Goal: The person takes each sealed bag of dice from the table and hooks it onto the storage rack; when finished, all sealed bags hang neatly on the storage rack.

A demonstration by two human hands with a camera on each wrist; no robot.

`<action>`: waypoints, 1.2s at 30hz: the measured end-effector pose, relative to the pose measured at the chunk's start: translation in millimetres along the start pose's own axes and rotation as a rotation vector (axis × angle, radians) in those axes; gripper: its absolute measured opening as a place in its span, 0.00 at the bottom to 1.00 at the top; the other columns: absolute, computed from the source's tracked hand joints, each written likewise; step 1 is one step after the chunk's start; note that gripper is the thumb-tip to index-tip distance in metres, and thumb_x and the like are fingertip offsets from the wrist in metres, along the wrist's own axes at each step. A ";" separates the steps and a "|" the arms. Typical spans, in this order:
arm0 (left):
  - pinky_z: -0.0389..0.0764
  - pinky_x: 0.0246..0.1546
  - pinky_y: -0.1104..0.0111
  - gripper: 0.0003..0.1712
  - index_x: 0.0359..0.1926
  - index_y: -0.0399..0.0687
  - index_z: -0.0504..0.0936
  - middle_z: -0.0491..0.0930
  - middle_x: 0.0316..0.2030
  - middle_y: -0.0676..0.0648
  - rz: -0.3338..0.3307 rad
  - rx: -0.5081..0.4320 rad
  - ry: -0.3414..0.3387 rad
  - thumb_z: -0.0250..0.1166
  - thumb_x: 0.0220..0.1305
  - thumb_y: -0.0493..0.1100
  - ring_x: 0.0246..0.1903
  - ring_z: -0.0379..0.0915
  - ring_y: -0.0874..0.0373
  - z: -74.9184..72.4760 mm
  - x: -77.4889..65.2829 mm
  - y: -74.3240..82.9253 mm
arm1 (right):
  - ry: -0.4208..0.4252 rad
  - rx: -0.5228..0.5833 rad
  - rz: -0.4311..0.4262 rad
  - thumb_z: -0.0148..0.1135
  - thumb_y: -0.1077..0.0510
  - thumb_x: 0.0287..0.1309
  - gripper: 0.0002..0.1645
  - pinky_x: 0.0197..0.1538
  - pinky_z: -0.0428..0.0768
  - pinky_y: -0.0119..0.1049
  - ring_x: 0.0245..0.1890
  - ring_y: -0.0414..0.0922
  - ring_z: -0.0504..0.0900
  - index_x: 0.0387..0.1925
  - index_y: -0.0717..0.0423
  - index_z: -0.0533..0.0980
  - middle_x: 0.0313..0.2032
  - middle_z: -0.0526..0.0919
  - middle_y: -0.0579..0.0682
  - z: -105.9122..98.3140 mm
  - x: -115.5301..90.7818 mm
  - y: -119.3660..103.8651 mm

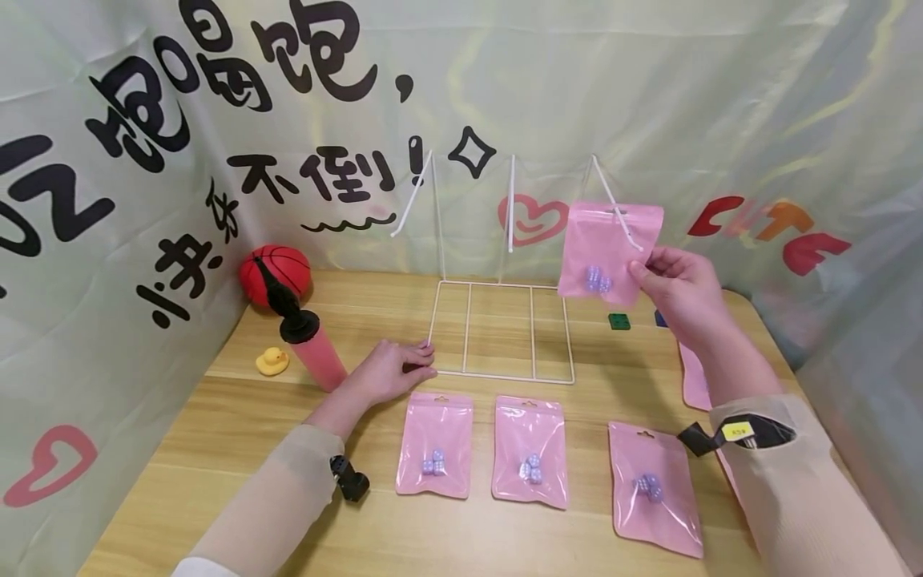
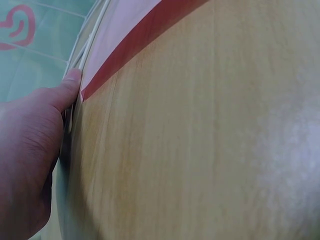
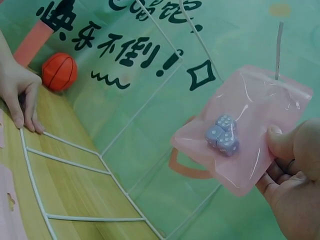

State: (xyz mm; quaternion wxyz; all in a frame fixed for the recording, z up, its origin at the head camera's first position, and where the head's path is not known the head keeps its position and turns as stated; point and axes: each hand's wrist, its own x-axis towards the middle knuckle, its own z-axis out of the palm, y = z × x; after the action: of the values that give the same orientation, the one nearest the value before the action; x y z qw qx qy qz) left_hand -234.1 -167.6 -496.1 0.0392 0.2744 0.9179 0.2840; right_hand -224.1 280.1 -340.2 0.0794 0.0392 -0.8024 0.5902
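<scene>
My right hand [image 1: 685, 288] pinches the side edge of a pink zip bag [image 3: 245, 110] with light purple dice [image 3: 223, 136] inside. The bag is at the right prong [image 1: 609, 188] of a white wire rack [image 1: 519, 377]; the prong meets the bag's top at its hang hole and its tip shows in front of the bag. Low on the left, my left hand [image 1: 385, 373] holds the front corner of the rack's base, thumb and fingers on the wire. In front of the rack lie more dice bags: a left one [image 1: 450, 425], a middle one [image 1: 530, 421] and a right one [image 1: 649, 513].
A pink bottle-like pump with a black top [image 1: 320, 361], a yellow toy duck [image 1: 272, 361] and a small red basketball [image 1: 276, 275] stand at the left. A green toy brick [image 1: 618, 321] lies behind the right arm. Another pink bag [image 1: 694, 381] is partly hidden under that arm. A printed cloth [image 1: 404, 48] hangs behind.
</scene>
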 end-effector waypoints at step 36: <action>0.68 0.72 0.57 0.20 0.59 0.46 0.88 0.80 0.64 0.49 -0.004 -0.018 0.004 0.73 0.72 0.50 0.69 0.72 0.54 1.4 -0.7 0.4 | -0.004 -0.077 0.025 0.68 0.52 0.72 0.26 0.56 0.79 0.22 0.53 0.37 0.84 0.66 0.58 0.77 0.54 0.86 0.41 -20.1 30.6 5.4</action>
State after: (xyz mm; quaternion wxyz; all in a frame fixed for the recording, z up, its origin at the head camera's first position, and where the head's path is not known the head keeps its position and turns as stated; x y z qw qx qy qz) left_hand -233.0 -167.0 -497.1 0.0406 0.2715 0.9159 0.2927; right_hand -253.4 301.9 -334.1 0.0719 0.0270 -0.8251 0.5598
